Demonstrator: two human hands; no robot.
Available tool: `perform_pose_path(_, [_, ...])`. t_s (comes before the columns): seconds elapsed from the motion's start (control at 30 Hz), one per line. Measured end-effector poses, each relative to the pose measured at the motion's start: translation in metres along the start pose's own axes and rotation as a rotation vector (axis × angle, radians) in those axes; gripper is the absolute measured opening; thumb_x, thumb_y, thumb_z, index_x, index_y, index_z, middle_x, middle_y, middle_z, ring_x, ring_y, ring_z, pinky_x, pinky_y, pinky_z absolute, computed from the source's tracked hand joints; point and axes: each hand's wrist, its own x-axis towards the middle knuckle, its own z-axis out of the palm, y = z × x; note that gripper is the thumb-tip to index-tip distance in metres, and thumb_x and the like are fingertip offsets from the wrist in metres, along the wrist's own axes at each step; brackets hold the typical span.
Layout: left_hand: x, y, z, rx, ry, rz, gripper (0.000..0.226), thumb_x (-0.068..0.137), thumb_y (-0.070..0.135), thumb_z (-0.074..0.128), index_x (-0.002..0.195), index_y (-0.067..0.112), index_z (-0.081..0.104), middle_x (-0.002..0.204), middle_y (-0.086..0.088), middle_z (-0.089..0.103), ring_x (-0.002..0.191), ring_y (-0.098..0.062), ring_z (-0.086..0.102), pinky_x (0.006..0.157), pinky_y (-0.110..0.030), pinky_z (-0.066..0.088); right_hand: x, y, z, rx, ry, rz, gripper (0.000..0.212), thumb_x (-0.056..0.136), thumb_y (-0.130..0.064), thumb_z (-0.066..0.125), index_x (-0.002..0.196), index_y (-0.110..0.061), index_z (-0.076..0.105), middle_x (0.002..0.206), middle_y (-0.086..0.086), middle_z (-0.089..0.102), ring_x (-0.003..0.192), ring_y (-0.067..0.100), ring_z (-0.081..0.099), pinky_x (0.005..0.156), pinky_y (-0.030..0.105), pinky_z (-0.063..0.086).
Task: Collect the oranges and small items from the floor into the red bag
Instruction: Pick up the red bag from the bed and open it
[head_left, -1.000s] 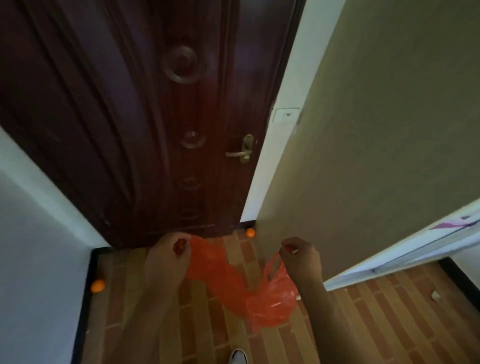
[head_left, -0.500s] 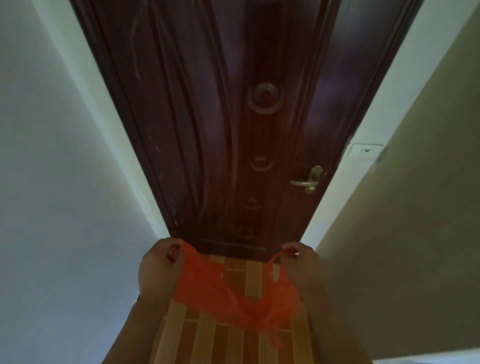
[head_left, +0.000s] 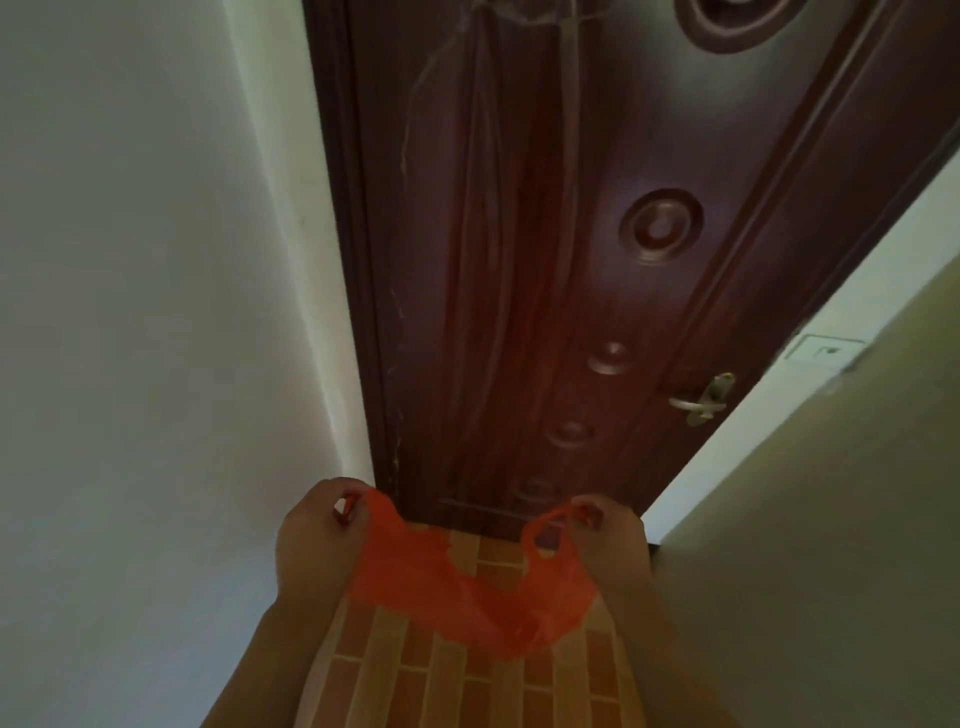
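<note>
A thin red plastic bag (head_left: 457, 587) hangs stretched between my two hands above the brick-patterned floor (head_left: 467, 686). My left hand (head_left: 317, 545) grips the bag's left handle, fingers curled round it. My right hand (head_left: 610, 540) pinches the right handle in the same way. The bag sags in the middle and looks empty. No oranges or small items show in this view.
A dark brown door (head_left: 545, 260) with a metal lever handle (head_left: 701, 400) stands straight ahead. A white wall (head_left: 145, 312) closes the left side and a beige wall (head_left: 831, 519) the right, leaving a narrow strip of floor.
The view has tilted up and swung left, so the two oranges on the floor have dropped out of sight. My hands have spread the bag wider.
</note>
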Motion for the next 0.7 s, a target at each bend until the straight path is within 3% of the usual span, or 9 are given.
perform_pose_path(0.13, [0.014,-0.039,-0.011,-0.024,-0.070,-0.075,0.016,0.093,0.020,0.070,0.100,0.035,0.073,0.094,0.014,0.072,0.076,-0.014,0.068,0.076,-0.041,0.059,-0.007,-0.018,0.034,-0.045,-0.043,0.028,0.019,0.087,-0.018,0.077,0.105,-0.024,0.079,0.105,0.000,0.078,0.099,0.023,0.072,0.094,0.045,0.055])
perform_pose_path(0.23, [0.015,-0.066,-0.010,-0.001,-0.115,-0.145,0.014,0.094,0.018,0.070,0.101,0.029,0.074,0.097,0.006,0.073,0.077,-0.015,0.068,0.080,-0.041,0.059,-0.011,-0.025,0.058,-0.079,-0.067,0.054,0.022,0.085,-0.011,0.073,0.102,-0.023,0.078,0.097,0.001,0.077,0.090,0.024,0.071,0.083,0.040,0.056])
perform_pose_path(0.3, [0.014,-0.086,-0.003,0.020,-0.143,-0.205,0.013,0.094,0.023,0.069,0.100,0.034,0.072,0.095,0.009,0.073,0.076,-0.012,0.067,0.081,-0.039,0.059,-0.009,-0.024,0.079,-0.091,-0.080,0.073,0.028,0.081,-0.008,0.072,0.096,-0.031,0.076,0.087,-0.007,0.074,0.074,0.014,0.068,0.068,0.031,0.054])
perform_pose_path(0.37, [0.016,-0.107,0.006,0.046,-0.161,-0.271,0.010,0.095,0.031,0.066,0.094,0.041,0.067,0.086,0.016,0.069,0.071,-0.006,0.066,0.073,-0.035,0.058,-0.002,-0.020,0.102,-0.128,-0.074,0.070,0.033,0.077,-0.008,0.074,0.091,-0.038,0.074,0.078,-0.019,0.066,0.061,-0.004,0.056,0.056,0.008,0.039])
perform_pose_path(0.47, [0.025,-0.142,0.024,0.112,-0.174,-0.321,0.016,0.095,0.027,0.068,0.091,0.042,0.065,0.081,0.015,0.066,0.065,-0.005,0.062,0.063,-0.032,0.055,0.022,-0.007,0.142,-0.154,-0.141,0.120,0.036,0.075,-0.008,0.076,0.101,-0.033,0.077,0.083,-0.006,0.075,0.058,-0.003,0.051,0.056,0.000,0.038])
perform_pose_path(0.53, [0.031,-0.162,0.037,0.184,-0.188,-0.329,0.028,0.091,0.017,0.071,0.091,0.044,0.063,0.082,0.014,0.065,0.063,-0.005,0.060,0.061,-0.032,0.055,0.041,0.006,0.173,-0.145,-0.224,0.143,0.040,0.077,-0.007,0.075,0.113,-0.025,0.077,0.101,0.002,0.077,0.077,0.012,0.062,0.064,0.004,0.042])
perform_pose_path(0.6, [0.038,-0.179,0.050,0.225,-0.196,-0.356,0.033,0.087,0.014,0.072,0.091,0.045,0.062,0.083,0.018,0.064,0.060,-0.003,0.059,0.057,-0.029,0.054,0.060,0.018,0.203,-0.144,-0.303,0.144,0.046,0.079,-0.009,0.075,0.123,-0.022,0.073,0.116,0.002,0.075,0.099,0.022,0.069,0.081,0.025,0.052])
perform_pose_path(0.7, [0.051,-0.206,0.074,0.257,-0.199,-0.396,0.032,0.087,0.015,0.073,0.092,0.044,0.063,0.086,0.018,0.065,0.062,-0.004,0.061,0.058,-0.030,0.056,0.087,0.037,0.245,-0.148,-0.352,0.142,0.049,0.081,-0.011,0.073,0.128,-0.025,0.070,0.122,-0.002,0.073,0.108,0.022,0.068,0.088,0.032,0.054])
